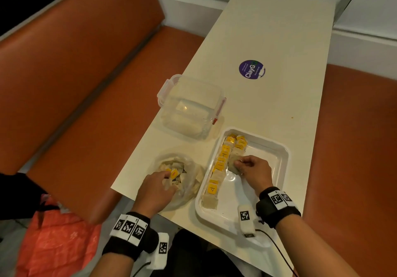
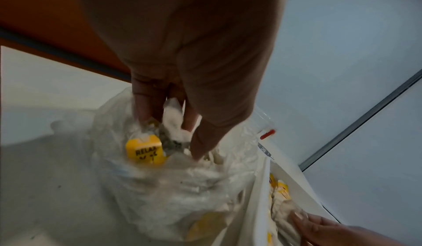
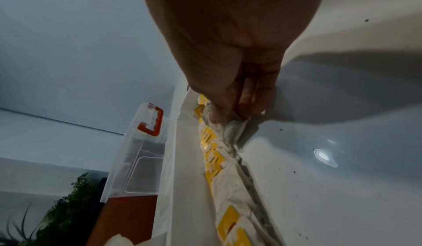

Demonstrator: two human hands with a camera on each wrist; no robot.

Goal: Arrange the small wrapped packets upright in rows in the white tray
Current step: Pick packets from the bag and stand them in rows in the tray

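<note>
Wristbands with black-and-white markers sit nearest the viewer, one on each forearm. Just beyond them, the left hand (image 1: 158,187) reaches into a clear plastic bag (image 1: 189,193) of loose packets on the bench (image 1: 279,40), its fingers (image 2: 146,103) curled round a crumpled white packet (image 2: 175,121) beside a yellow tag (image 2: 146,151). To the right of the bag, touching it, lies the white tray (image 1: 277,150), near the bench's front edge. A row of packets (image 1: 217,169) with yellow tags stands along the tray's left wall, running from the near end to the far end. The right hand (image 1: 253,170) is inside the tray, thumb and fingers pinching a pale packet (image 1: 234,162) set against that row, in a shorter second row (image 1: 238,145) that starts at the far end. Farther off stands a clear lidded box (image 1: 191,107) with a red clasp, holding something pale. Beyond it, a round purple sticker (image 1: 251,69) lies on the bench, with an orange seat (image 1: 75,72) alongside.
</note>
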